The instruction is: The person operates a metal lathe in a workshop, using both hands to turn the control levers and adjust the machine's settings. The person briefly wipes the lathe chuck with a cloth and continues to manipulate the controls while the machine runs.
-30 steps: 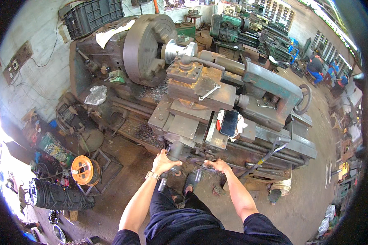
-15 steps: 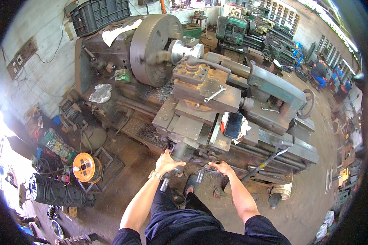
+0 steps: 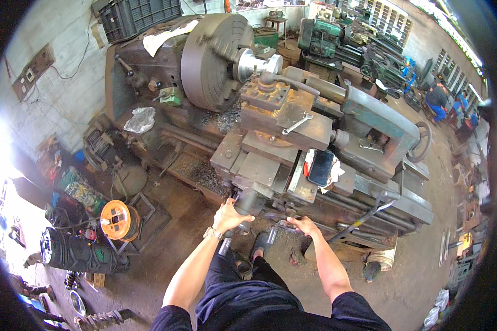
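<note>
A big metal lathe fills the middle. My left hand [image 3: 230,217], with a watch at the wrist, is closed on the cross-slide crank [image 3: 247,202], thumb pointing right; its fingertips are partly hidden. To the right, my right hand [image 3: 303,225] is closed on the rim of the carriage handwheel [image 3: 279,219], which has an upright-looking shiny grip [image 3: 272,235]. Beyond my hands, a silvery metal workpiece [image 3: 248,63] sits in the large round chuck [image 3: 210,63], whose jaws look smeared by motion. The tool post [image 3: 265,91] stands beside the workpiece.
A wrench [image 3: 297,123] and a phone [image 3: 321,167] on a rag lie on the lathe. The tailstock [image 3: 378,116] is at right. Metal chips [image 3: 204,179] fill the tray. An orange cable reel [image 3: 116,219] stands at left. People [image 3: 437,101] sit far right.
The view has shifted a little, so the lathe appears slightly farther right. Both hands keep their places on the crank and the handwheel. The chuck jaws show at different positions.
</note>
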Tool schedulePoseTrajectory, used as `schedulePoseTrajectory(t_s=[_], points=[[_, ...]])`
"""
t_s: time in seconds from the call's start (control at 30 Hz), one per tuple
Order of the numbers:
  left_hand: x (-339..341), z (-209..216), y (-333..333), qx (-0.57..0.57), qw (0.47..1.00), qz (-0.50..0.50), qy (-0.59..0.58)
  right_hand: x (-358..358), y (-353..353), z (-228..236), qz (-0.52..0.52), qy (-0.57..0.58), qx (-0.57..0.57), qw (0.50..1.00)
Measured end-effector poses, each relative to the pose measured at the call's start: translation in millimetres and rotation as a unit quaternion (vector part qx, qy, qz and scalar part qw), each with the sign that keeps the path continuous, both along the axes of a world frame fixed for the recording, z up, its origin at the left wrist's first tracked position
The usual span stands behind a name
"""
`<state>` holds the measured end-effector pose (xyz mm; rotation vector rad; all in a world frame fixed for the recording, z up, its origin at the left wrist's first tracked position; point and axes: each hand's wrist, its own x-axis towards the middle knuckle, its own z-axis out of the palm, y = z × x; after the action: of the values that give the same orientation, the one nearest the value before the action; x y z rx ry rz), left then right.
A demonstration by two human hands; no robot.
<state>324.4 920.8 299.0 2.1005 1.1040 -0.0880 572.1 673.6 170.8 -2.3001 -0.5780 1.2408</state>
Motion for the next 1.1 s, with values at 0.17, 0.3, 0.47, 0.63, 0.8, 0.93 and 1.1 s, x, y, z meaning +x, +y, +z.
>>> schedulePoseTrajectory(t_s=[0.17,0.3,0.47,0.63,0.8,0.93,1.1], points=[[0,0,1,0.004,1.000,-0.012,-0.003,-5,0,9,-0.011,0.015,0.009,1.000],[1,0,2,-0.010,1.000,-0.011,0.014,-6,-2,13,-0.027,0.025,0.020,0.999],[1,0,2,-0.016,1.000,-0.010,0.014,-5,-5,7,-0.031,0.027,0.022,0.999],[2,0,3,-0.021,0.999,-0.008,0.028,-4,-8,1,-0.038,0.025,0.021,0.999],[1,-2,3,-0.012,1.000,-0.018,0.018,-5,-8,6,-0.025,0.043,0.033,0.998],[1,-3,2,-0.006,1.000,-0.008,0.020,-6,-10,10,-0.022,0.040,0.020,0.999],[0,-2,1,-0.003,1.000,0.000,-0.003,-5,-11,2,-0.053,0.041,0.038,0.997]])
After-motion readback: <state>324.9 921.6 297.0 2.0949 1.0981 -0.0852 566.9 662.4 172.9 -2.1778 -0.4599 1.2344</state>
